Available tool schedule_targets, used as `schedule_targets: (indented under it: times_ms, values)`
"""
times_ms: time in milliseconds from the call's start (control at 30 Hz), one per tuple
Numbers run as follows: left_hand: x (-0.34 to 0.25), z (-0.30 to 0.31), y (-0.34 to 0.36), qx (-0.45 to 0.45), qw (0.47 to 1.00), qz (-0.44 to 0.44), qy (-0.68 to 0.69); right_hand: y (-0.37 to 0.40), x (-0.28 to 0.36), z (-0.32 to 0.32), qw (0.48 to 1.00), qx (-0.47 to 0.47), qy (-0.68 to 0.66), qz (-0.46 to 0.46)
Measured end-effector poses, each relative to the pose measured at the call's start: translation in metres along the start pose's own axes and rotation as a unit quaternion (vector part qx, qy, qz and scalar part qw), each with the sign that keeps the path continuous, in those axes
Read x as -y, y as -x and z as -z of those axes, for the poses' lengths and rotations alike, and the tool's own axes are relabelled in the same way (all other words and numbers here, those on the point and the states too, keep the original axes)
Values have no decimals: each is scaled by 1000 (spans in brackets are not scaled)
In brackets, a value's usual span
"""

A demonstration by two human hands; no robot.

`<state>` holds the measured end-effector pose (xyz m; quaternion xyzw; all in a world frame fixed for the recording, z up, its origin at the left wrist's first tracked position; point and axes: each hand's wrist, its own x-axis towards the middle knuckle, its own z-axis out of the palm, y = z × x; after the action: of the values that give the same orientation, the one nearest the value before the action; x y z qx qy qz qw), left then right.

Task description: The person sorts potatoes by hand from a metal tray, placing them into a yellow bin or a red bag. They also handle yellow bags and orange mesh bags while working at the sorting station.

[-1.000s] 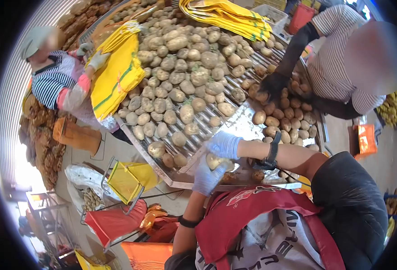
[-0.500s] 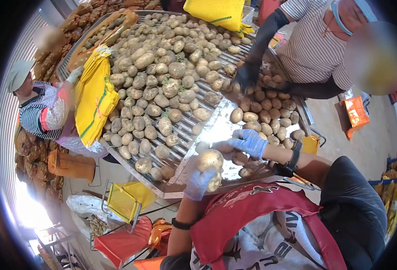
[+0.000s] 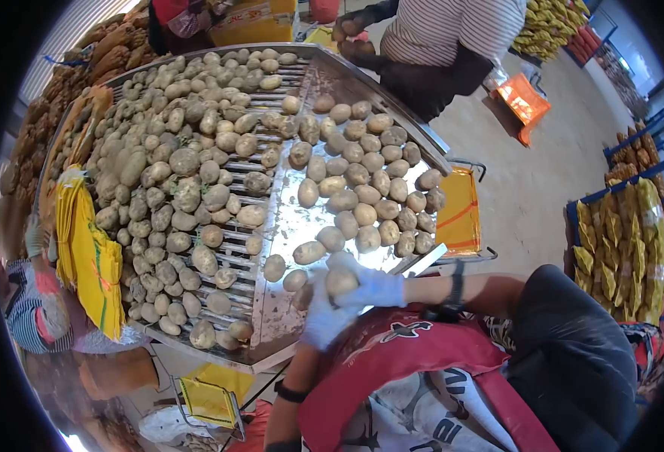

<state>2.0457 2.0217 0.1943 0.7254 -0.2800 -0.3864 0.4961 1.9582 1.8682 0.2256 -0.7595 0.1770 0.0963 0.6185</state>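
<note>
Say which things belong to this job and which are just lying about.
Likely in use: round tan potatoes, grey slatted metal table, flat yellow woven sacks.

Likely just about: bright orange sheeting, filled yellow bags, blue metal rack.

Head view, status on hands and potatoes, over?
Left hand and right hand together at a potato. More potatoes loose on metal tabletop just beyond. Nothing seen blocking the hands.

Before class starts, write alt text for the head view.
The wearer's gloved left hand and right hand hold at least one potato at the edge of a metal table. More potatoes are heaped on its slatted side and spread across its smooth side, with yellow sacks at left.
</note>
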Motion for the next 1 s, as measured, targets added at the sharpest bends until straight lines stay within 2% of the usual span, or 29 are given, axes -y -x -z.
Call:
schedule_targets:
  times_ms: [67,100,133,167,233,267,300,367,433,533,600,667,800,933,1000]
  values:
    - [-11,-11,-8,41,976,-6,215,-17,-17,5,993,17,-102,-65]
    - [-16,-7,-9,58,961,-34,269,-18,-18,9,998,20,-57,1]
    - [-9,-3,-6,58,960,-4,272,-17,-17,15,997,23,-14,68]
    - [2,0,-5,59,959,25,277,-11,-6,23,992,11,94,85]
    - [26,8,-4,94,957,67,266,-5,8,28,980,3,174,94]
    - [34,7,-6,40,992,-62,107,-6,12,31,971,-2,216,101]
    - [40,5,-8,-17,981,-186,-57,-7,9,30,964,-20,228,137]
    - [41,5,-6,-35,945,-217,-242,-6,19,29,943,-4,295,157]
    - [0,7,-2,41,959,-49,-276,-6,21,30,920,8,348,178]
    - [1,5,1,41,994,-44,-87,-13,13,35,894,13,394,213]
    - [47,-9,-2,70,987,-54,-135,-12,9,36,887,13,399,234]
    - [61,-21,-4,91,976,-63,-188,-11,5,34,886,40,421,189]
    - [48,-42,-5,134,964,-22,-229,-5,-3,36,888,71,420,173]
    - [41,-52,-15,119,962,51,-240,-5,0,66,889,138,432,61]
    - [34,-38,-11,85,957,41,-273,-18,-5,97,818,90,562,79]
